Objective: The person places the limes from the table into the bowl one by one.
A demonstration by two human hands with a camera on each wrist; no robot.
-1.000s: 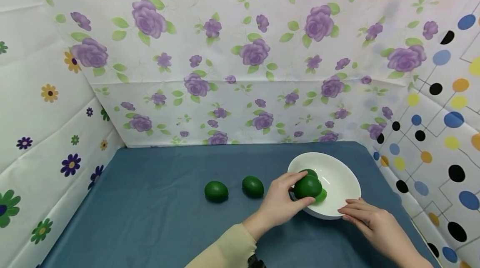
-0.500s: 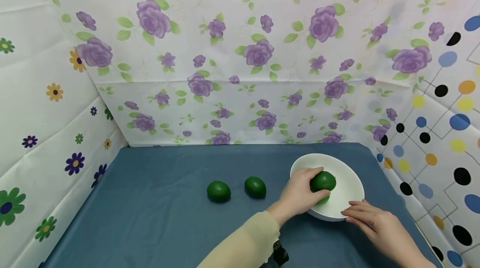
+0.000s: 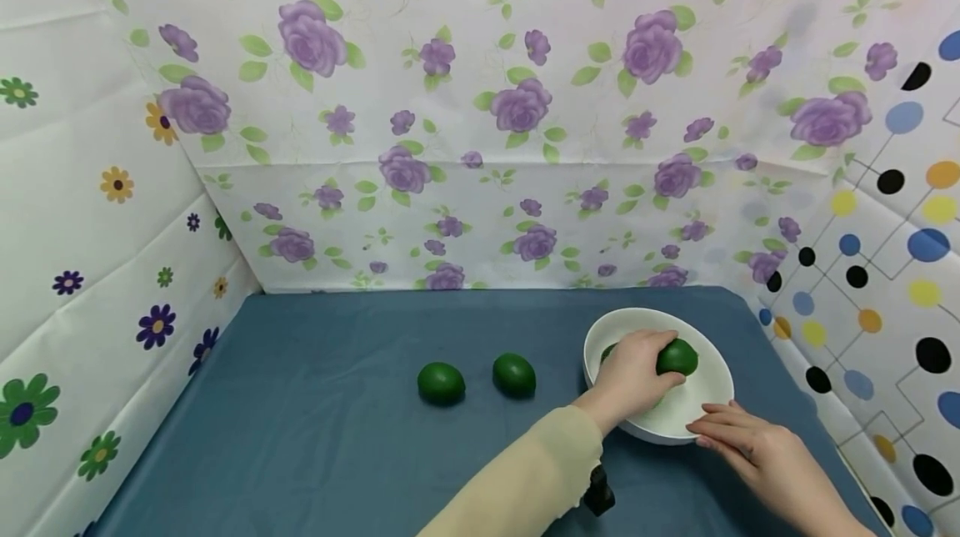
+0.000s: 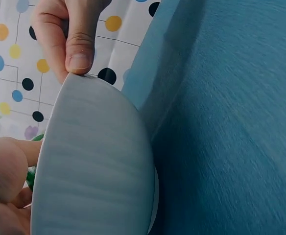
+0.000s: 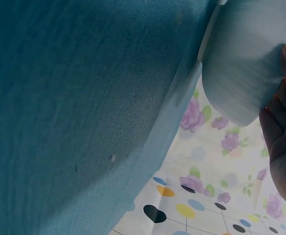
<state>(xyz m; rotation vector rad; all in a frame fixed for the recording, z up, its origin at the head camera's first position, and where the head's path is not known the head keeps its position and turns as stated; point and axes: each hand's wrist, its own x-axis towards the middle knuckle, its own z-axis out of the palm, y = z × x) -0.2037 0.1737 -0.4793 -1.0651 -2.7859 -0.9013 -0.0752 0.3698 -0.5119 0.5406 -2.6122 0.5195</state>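
My left hand (image 3: 633,376) reaches into the white bowl (image 3: 711,387) and grips a dark green lime-like fruit (image 3: 677,357) between thumb and fingers. Part of another green fruit (image 3: 607,351) shows in the bowl, left of that hand; the rest is hidden behind it. The right hand (image 3: 765,447) pinches the bowl's near right rim. In the left wrist view, the right thumb (image 4: 79,56) lies against the outside of the bowl (image 4: 94,147). Two more lime-like fruits, one at left (image 3: 441,383) and one nearer the bowl (image 3: 513,375), lie on the table.
A blue cloth (image 3: 337,437) covers the table. Flower-printed sheeting (image 3: 450,145) stands along the back and left, and dotted sheeting (image 3: 862,295) along the right, close to the bowl.
My left hand has moved right with the fruit, from the bowl's left rim to over its inside. The right hand stays on the rim. The head view has shifted slightly left.
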